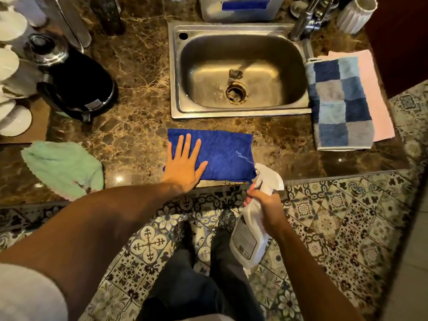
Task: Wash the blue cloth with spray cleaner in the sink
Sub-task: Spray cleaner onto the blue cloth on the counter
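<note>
The blue cloth point(222, 154) lies flat on the marble counter, just in front of the steel sink point(176, 72). My left hand point(185, 163) rests flat on the cloth's left part, fingers spread. My right hand point(264, 202) grips a white spray bottle point(250, 230) at the counter's front edge. Its nozzle points at the cloth's right side, and a thin streak of spray shows above the cloth there. The sink basin holds only a drain with a dark scrap beside it.
A mint green cloth point(64, 167) lies at the counter's left front. A black kettle point(76, 84) and stacked white cups point(11, 72) stand further left. A blue checked towel point(340, 103) lies right of the sink, with the faucet point(303, 22) and a white ribbed cup point(356, 15) behind.
</note>
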